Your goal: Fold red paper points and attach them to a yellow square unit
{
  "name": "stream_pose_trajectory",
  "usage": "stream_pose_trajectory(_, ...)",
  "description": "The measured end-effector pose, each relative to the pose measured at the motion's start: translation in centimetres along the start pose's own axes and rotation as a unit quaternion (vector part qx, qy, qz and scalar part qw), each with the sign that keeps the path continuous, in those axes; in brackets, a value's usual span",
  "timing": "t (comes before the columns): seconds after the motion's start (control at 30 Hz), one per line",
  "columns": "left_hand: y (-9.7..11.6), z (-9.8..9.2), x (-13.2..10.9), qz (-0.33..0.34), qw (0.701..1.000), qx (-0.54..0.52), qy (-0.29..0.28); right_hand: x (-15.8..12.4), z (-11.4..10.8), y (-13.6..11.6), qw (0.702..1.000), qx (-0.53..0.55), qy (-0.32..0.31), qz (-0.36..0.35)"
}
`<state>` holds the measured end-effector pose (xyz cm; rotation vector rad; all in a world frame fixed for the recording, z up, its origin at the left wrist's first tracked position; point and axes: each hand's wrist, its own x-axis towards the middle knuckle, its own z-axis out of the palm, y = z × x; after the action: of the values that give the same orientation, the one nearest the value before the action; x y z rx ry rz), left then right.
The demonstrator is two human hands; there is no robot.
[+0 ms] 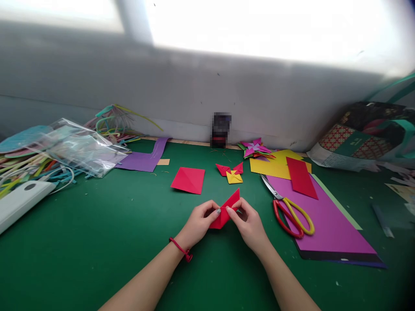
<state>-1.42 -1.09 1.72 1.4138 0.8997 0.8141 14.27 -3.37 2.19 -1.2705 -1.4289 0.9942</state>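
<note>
Between my two hands is a red piece of folded paper (221, 219), held just above the green table, with one pointed corner sticking up. My left hand (203, 218) pinches its left side, thumb on top. On the other side my right hand (245, 219) pinches it too, thumb and fingertips close to the left thumb. Behind the hands lies a red paper square (188, 180) with a diagonal crease. Small folded red and yellow paper pieces (234, 176) rest a little to the right of it. Fingers cover part of the held paper.
Scissors (293, 211) with red and yellow handles lie on purple sheets (333, 235) at right. Yellow paper (269, 169), a red strip (301, 178) and folded paper stars (254, 148) are behind. At left are a plastic bag (87, 147), bundled coloured strips and a white power bank (24, 203).
</note>
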Motion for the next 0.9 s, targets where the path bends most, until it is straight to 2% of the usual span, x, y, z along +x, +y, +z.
stream_pose_trajectory(0.17, 0.1, 0.0, 0.0, 0.003, 1.000, 0.003, 0.004, 0.0, 0.2, 0.5, 0.999, 0.026, 0.008, 0.023)
stream_pose_trajectory(0.67, 0.4, 0.3, 0.0, 0.015, 0.998, 0.026, 0.048, -0.3, 0.8, -0.4, 1.000, 0.013, 0.022, 0.012)
stream_pose_trajectory(0.8, 0.2, 0.3, -0.1, 0.015, 0.998, 0.009, 0.061, -0.1, 1.0, -0.5, 0.995, 0.089, 0.041, 0.020)
stream_pose_trajectory(0.9, 0.2, 0.4, -0.1, 0.014, 0.998, 0.001, 0.069, 0.1, 1.1, -0.1, 0.982, 0.165, 0.074, 0.054)
